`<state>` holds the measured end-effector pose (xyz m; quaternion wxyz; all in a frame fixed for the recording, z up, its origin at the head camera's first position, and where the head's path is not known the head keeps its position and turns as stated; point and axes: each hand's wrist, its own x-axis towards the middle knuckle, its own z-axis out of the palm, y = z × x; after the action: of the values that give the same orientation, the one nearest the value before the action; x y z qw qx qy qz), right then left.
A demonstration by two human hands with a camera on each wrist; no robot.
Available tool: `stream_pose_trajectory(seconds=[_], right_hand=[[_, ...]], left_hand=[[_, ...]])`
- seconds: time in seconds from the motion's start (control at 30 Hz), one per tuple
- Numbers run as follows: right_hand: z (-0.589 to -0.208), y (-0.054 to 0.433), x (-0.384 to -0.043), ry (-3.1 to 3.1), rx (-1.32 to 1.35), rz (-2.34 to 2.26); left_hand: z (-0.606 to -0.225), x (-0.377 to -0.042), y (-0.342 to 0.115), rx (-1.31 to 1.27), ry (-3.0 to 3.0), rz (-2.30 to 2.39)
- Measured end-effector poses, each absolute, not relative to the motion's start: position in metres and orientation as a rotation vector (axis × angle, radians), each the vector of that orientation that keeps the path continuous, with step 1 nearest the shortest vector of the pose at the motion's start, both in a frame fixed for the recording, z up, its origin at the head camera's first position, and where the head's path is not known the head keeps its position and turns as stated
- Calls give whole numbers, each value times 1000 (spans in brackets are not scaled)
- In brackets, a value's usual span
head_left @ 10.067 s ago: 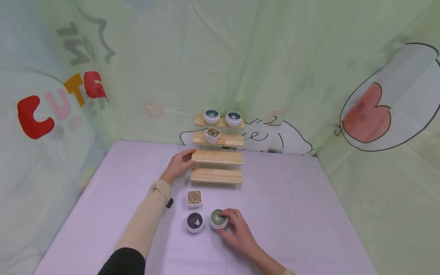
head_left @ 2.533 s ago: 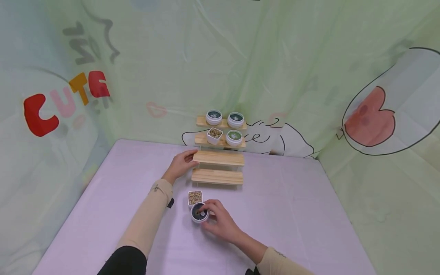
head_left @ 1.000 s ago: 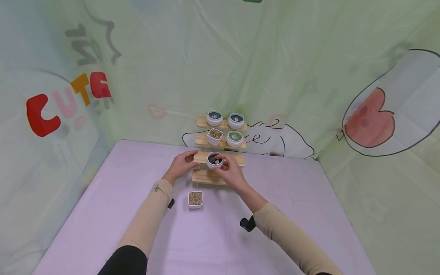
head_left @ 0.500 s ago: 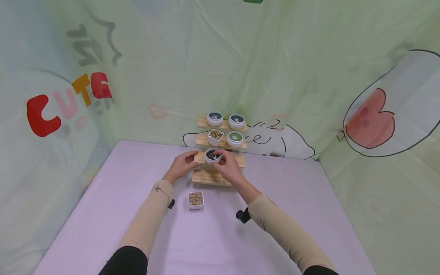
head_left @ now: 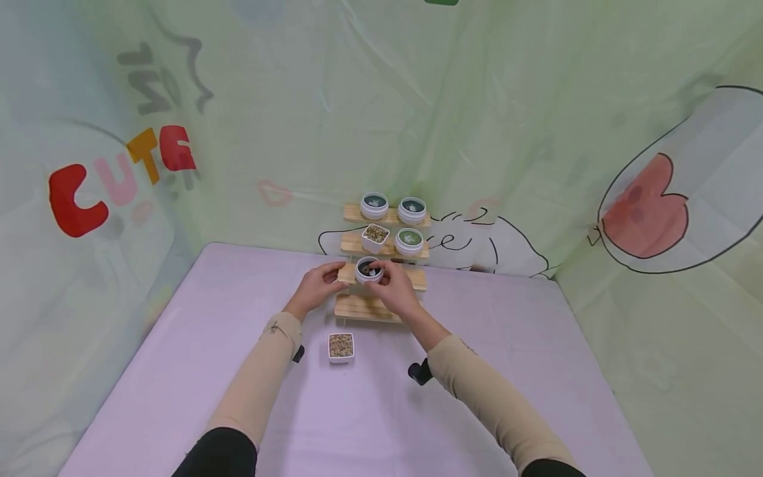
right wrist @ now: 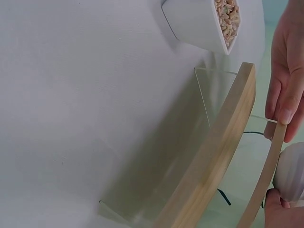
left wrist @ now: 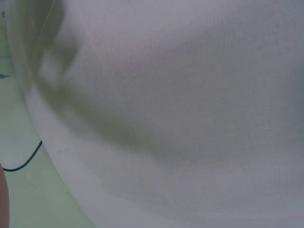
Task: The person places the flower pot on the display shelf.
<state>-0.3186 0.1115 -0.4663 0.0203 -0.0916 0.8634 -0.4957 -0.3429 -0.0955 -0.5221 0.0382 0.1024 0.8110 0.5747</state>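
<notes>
My right hand (head_left: 396, 291) grips a white round pot (head_left: 367, 277) with a dark top, thumb and fingers around its side. The pot is at the left part of the second-lowest board of a wooden stepped display stand (head_left: 417, 281). At that board's left end, my left hand (head_left: 312, 289) pinches the wood; the right wrist view shows its thumb (right wrist: 286, 111) on the board's edge. The pot (right wrist: 290, 171) and part of my right hand (right wrist: 282, 213) show at that view's right edge. The left wrist view has mostly cloth.
Two dark-topped round pots (head_left: 374, 207) stand on the top board. Below them are a square gravel-filled pot (head_left: 375, 240) and a green-topped round pot (head_left: 409, 244). Another square pot (head_left: 341, 347) with gravel stands on the table (head_left: 477, 344) in front. Printed cloth (head_left: 298, 132) hangs behind.
Over the whole span, the green-topped pot went from the table to the second board and the dark-topped pot rose from table to stand. Over the last half second almost nothing moved.
</notes>
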Motion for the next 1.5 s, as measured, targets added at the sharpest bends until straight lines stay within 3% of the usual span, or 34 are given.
stream_pose_trajectory(seconds=[0.7, 0.9, 1.5], right_hand=[[-471, 115, -313, 2730, -456, -1628], [-474, 121, -300, 2740, -577, -1690], [-491, 124, -243, 2603, -493, -1588]], left_hand=[[-521, -340, -94, 334, 2517, 1760], [-520, -340, -94, 324, 2535, 1736], [-521, -342, -95, 309, 2549, 1710]])
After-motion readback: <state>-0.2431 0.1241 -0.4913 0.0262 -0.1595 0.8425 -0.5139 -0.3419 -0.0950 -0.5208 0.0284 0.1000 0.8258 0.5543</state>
